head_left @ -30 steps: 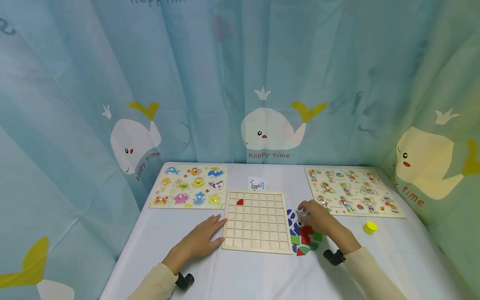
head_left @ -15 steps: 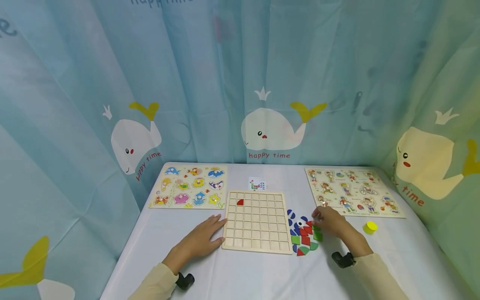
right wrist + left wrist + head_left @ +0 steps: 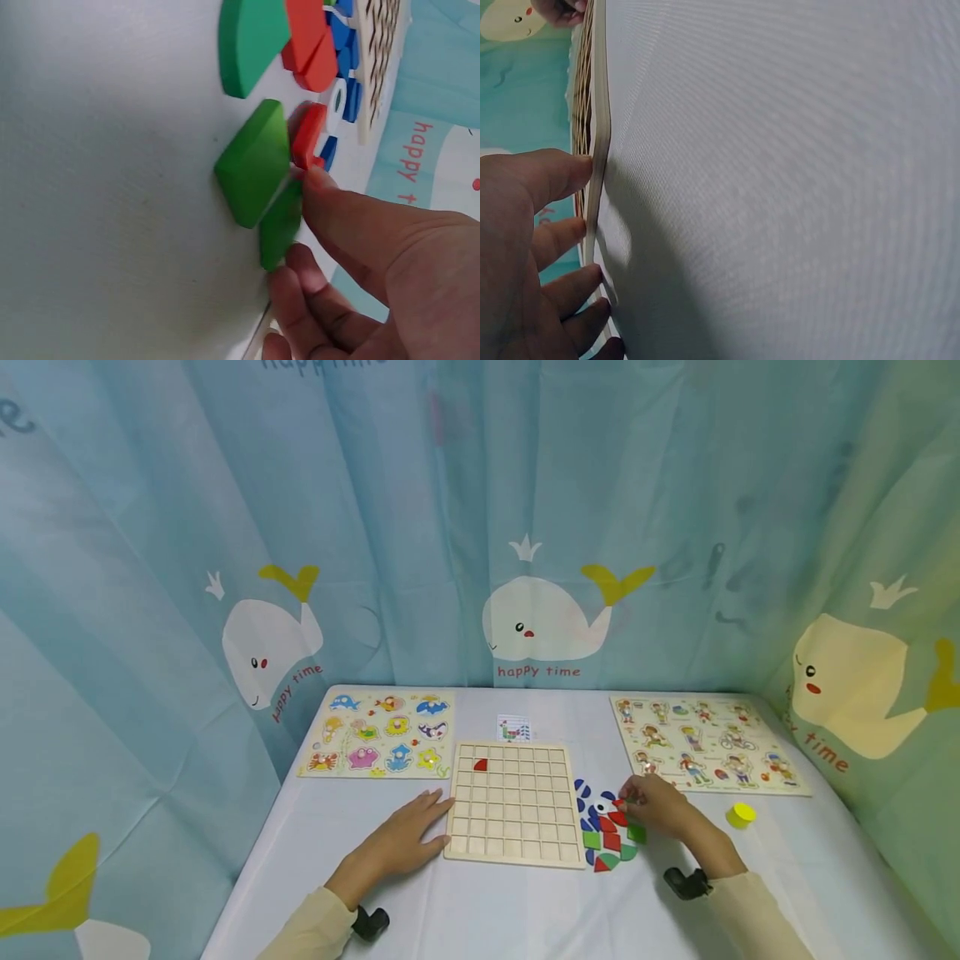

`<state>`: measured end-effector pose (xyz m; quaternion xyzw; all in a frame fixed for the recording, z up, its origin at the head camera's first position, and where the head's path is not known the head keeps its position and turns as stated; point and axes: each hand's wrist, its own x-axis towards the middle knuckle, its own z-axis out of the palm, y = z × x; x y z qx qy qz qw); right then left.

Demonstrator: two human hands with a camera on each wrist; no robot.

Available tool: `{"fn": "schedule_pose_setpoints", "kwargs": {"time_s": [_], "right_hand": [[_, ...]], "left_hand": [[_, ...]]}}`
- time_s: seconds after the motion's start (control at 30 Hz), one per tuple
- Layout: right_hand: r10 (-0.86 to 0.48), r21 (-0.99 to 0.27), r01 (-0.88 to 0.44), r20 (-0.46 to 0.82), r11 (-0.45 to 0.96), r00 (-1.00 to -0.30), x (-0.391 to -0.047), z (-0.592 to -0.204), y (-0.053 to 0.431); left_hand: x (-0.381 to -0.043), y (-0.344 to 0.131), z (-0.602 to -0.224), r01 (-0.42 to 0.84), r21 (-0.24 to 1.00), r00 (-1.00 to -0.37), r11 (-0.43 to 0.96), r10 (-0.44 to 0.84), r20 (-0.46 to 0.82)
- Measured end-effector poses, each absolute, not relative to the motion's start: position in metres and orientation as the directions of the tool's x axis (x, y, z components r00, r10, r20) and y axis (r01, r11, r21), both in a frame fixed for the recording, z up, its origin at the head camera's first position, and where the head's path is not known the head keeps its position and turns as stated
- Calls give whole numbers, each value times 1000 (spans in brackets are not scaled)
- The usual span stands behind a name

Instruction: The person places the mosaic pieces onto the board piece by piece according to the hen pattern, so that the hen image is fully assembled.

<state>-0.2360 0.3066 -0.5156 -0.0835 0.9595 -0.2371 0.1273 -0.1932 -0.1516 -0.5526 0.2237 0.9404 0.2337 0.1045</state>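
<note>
My left hand [image 3: 403, 835] lies with extended fingers against the left edge of a wooden grid board [image 3: 517, 802]. A red quarter-circle piece [image 3: 481, 765] sits in one cell near the board's upper left. In the right wrist view, my right hand [image 3: 405, 262] pinches a small green piece [image 3: 282, 221] between thumb and fingers, right beside a larger green diamond-like block [image 3: 255, 165]. Under and left of this hand in the head view spreads a pile of loose red, blue and green pieces [image 3: 611, 842], including a white ring-shaped one [image 3: 602, 807].
A small picture card [image 3: 513, 727] lies behind the grid board. Sea-animal [image 3: 375, 735] and children-figure [image 3: 705, 739] puzzle boards lie back left and back right. A yellow cylinder [image 3: 741, 815] stands right of my right hand. A whale-print curtain [image 3: 420, 568] hangs behind the table.
My right hand has moved from the back of the pile to its right side, and its fingers have closed on a green piece. The left hand has stayed at the board's edge.
</note>
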Motion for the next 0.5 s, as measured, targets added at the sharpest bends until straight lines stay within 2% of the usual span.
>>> {"fn": "schedule_pose_setpoints", "kwargs": {"time_s": [0.27, 0.5], "right_hand": [[-150, -447, -94, -93, 890, -984, -246, -530, 301], [-113, -418, -82, -50, 905, -992, -255, -535, 286]], "left_hand": [[-193, -152, -553, 375, 484, -878, 791, 470, -88], [-192, -152, -550, 376, 492, -877, 786, 473, -86]]}}
